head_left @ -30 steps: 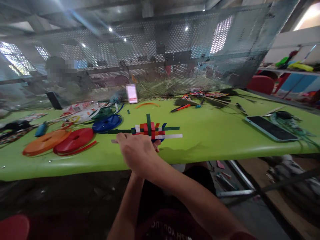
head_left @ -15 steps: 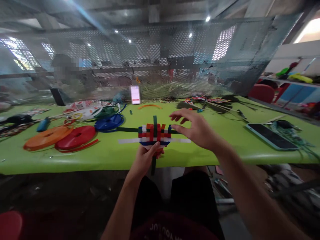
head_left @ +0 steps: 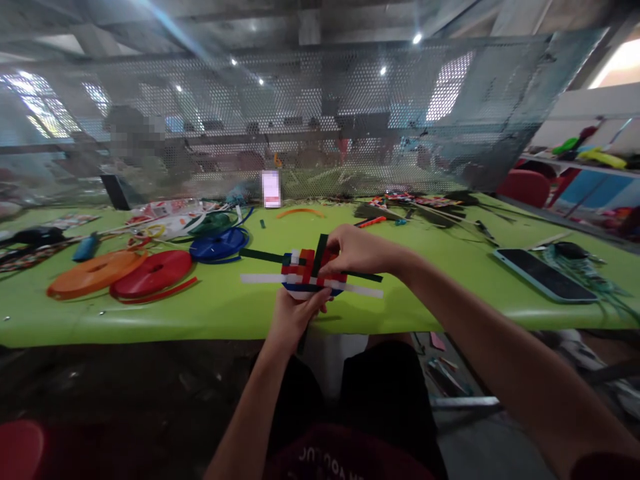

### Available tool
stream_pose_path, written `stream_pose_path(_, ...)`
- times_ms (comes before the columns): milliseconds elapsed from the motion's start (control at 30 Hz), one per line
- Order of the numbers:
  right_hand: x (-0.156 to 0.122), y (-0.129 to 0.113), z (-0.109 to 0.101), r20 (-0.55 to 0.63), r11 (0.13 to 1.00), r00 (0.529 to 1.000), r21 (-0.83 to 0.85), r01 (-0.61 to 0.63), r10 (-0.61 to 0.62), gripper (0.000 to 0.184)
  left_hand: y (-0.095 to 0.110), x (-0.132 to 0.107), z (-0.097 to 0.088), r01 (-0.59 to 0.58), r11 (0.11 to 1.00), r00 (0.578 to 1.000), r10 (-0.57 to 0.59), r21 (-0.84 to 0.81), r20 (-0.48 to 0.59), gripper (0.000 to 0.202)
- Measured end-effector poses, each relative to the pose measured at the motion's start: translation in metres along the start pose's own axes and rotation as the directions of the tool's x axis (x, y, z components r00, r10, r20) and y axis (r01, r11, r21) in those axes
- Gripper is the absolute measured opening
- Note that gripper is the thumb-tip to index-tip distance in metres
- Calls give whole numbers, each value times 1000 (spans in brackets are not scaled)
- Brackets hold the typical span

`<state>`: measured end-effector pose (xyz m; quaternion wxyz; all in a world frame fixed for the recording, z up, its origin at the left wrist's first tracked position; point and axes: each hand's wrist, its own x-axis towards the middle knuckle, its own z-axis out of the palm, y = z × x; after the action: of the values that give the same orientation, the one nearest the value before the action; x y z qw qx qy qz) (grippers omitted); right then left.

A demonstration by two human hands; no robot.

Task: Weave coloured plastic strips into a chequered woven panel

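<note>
Red, white, orange and blue strips, interlaced into one compact woven piece (head_left: 300, 272), held above the near edge of the green counter (head_left: 425, 293). From my remote post I see the left hand (head_left: 293, 317) gripping it from below, thumb laid along the front. Right hand (head_left: 360, 250) bent over the upper right part, fingers touching; whether they pinch a strip I cannot tell. Progress, as I judge it: the middle is interlaced and holding its shape, the ends unfinished. Dark green strip (head_left: 263, 255) and white strip (head_left: 261, 278) stick out past the left side, more tails past the right, all apparently needing tucking or trimming. Red roll (head_left: 170, 267), orange roll (head_left: 75, 283) and blue roll (head_left: 215, 248) lie off to the left.
</note>
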<state>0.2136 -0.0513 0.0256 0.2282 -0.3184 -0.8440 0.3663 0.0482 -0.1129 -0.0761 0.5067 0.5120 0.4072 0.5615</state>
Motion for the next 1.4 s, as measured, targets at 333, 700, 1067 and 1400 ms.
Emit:
stream_pose_path(333,-1,-1,12,-171,998,983,-10,62,-63,6,0,8,3,-50,998,998,48,-37,-32,27)
stream_pose_path(700,-55,30,18,-631,990,765,117,-74,132,37,4,8,10,-30,983,974,-13,-183,-228,30)
stream_pose_path(1067,-47,32,95,-394,721,842,693,9,368,38,4,4,3,108,977,971,-144,-186,-189,51)
stream_pose_path(1400,-44,39,103,-541,695,733,707,131,412,41,-9,6,-4,-11,998,998,8,-56,-58,37)
